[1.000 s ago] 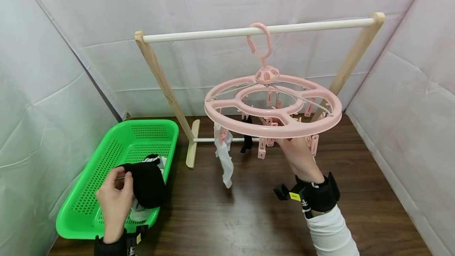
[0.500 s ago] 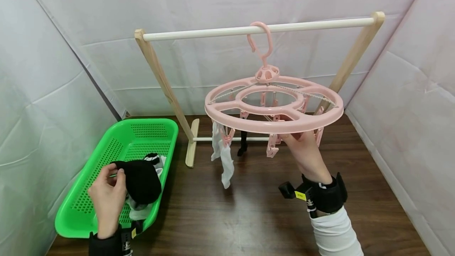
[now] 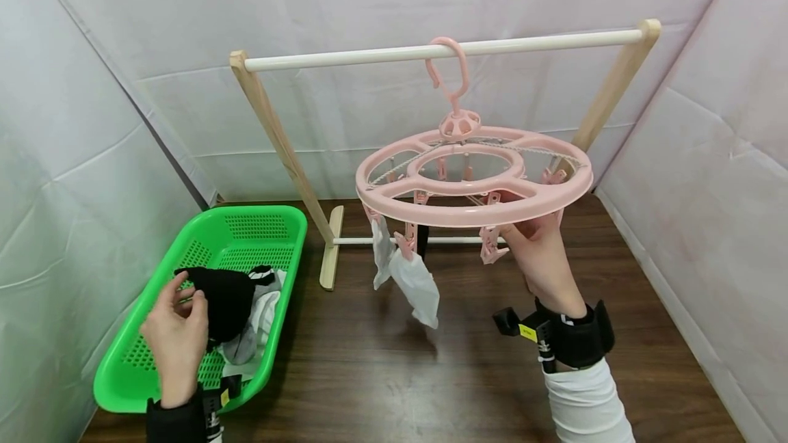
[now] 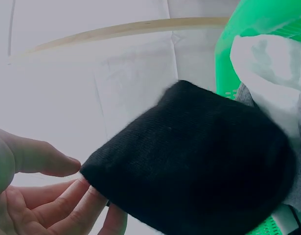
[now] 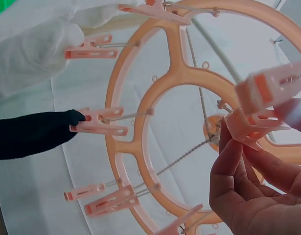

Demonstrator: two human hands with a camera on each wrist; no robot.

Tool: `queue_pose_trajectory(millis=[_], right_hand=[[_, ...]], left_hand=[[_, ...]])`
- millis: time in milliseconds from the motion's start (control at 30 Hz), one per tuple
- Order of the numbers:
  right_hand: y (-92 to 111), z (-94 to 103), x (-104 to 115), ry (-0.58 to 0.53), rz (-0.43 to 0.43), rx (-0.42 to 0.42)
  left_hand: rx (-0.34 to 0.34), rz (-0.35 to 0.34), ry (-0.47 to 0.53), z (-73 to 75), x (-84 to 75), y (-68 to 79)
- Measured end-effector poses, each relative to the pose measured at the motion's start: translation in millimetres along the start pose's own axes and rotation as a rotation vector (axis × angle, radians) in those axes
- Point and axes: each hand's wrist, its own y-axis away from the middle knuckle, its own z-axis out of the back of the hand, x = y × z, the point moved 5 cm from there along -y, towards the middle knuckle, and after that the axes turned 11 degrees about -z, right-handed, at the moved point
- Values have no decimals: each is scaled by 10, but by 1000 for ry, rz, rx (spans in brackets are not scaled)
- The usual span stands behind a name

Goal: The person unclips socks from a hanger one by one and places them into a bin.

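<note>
My left hand (image 3: 175, 344) pinches a black sock (image 3: 224, 306) by one edge between thumb and fingers, over the green basket (image 3: 106, 381). In the left wrist view the sock's knit cloth (image 4: 189, 161) spreads out from the fingertips. Beneath the ring of a pink clip hanger (image 3: 468, 216), my right hand (image 3: 544, 262) reaches up. The right wrist view shows its thumb and fingers pinching a pink clothespin (image 5: 244, 128). White socks (image 3: 418, 286) hang from clips at the hanger's left front. Another black sock (image 5: 35, 136) hangs from a clip.
A white rail (image 3: 345, 58) on wooden legs (image 3: 271, 122) carries the hanger by its hook (image 3: 462, 74). Grey and white socks (image 3: 265, 313) lie in the basket. Several unused clothespins (image 5: 111, 199) dangle from the ring. White cloth walls (image 3: 708, 156) enclose the brown floor (image 3: 382, 374).
The hanger has turned, its front side swinging right with the white socks and clips. My right hand has shifted slightly right. The left hand has drawn the black sock a little left.
</note>
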Motion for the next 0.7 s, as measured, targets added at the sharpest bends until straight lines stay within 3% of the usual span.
queue_pose_trajectory(millis=[233, 467, 600, 700], right_hand=[[-14, 79, -5, -2, -20, -12], [-22, 117, -79, 4, -52, -54], [-30, 124, -127, -29, -49, -60], [-44, 124, -154, -81, -26, -52]], left_hand=[[7, -45, 19, 34, -139, -58], [32, -135, 100, -45, -419, 10], [70, -194, 135, -135, -711, 51], [97, -240, 189, -118, -1098, 61]])
